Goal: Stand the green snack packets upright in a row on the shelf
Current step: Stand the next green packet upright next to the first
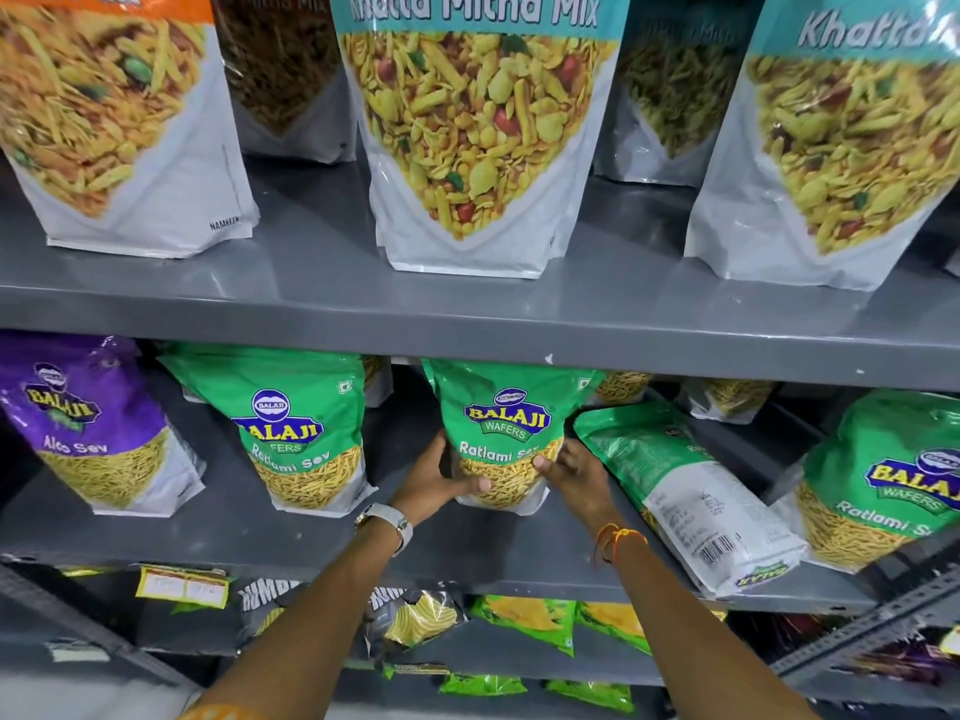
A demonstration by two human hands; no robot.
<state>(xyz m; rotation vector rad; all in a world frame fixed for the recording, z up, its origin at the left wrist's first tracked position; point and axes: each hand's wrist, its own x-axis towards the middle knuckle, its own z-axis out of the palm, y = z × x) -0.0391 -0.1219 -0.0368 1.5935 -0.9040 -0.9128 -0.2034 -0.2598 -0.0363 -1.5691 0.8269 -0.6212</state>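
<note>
Both forearms reach up from below. Left hand (434, 478) and right hand (574, 475) clasp the lower sides of the middle green packet (501, 433), upright on the grey shelf (291, 532). Just beside the right hand, another green packet (685, 496) lies flat, back up, long axis slanting away to the right. Right hand is nearer it. Judgement: that one needs standing next.

Grey metal shelving fills the view, its boards glossy under soft overhead light. The upper shelf (311, 298) runs from nine to three o'clock, carrying tall white pouches (483, 148). The middle shelf (260, 532) lies below it. A perforated grey upright (878, 623) slants at four o'clock, above a dim lower shelf (493, 662).
</note>
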